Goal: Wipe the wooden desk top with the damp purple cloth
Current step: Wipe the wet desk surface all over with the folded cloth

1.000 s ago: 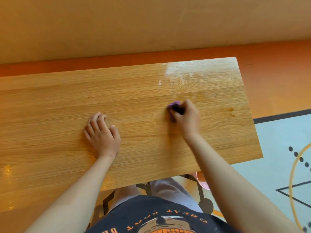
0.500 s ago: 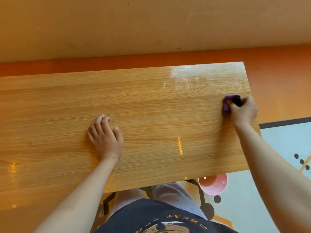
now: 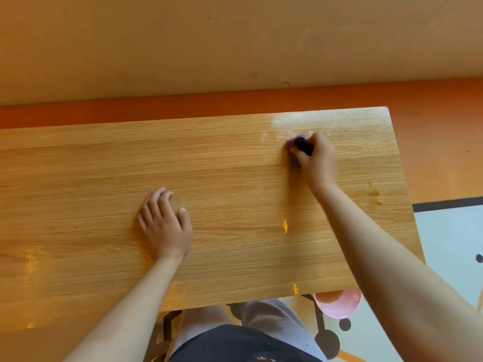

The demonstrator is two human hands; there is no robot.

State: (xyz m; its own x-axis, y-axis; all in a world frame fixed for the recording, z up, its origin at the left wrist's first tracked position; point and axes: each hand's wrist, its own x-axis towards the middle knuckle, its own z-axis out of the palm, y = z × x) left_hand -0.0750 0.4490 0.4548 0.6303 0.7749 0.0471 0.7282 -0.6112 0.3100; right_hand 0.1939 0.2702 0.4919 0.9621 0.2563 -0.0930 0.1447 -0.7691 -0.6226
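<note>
The wooden desk top fills the middle of the head view, with a shiny wet patch near its far right corner. My right hand presses the bunched purple cloth onto the desk at the far right, just below that wet patch; most of the cloth is hidden under my fingers. My left hand lies flat on the desk near its middle, fingers slightly apart, holding nothing.
A pink bowl sits on the floor below the desk's near right edge, beside the black desk legs. An orange floor and a beige wall lie beyond the far edge. The desk's right edge is close to my right forearm.
My right hand swept the cloth from the desk's middle out to the right edge, then back leftward and farther away toward the wet patch. My left hand stayed flat in place.
</note>
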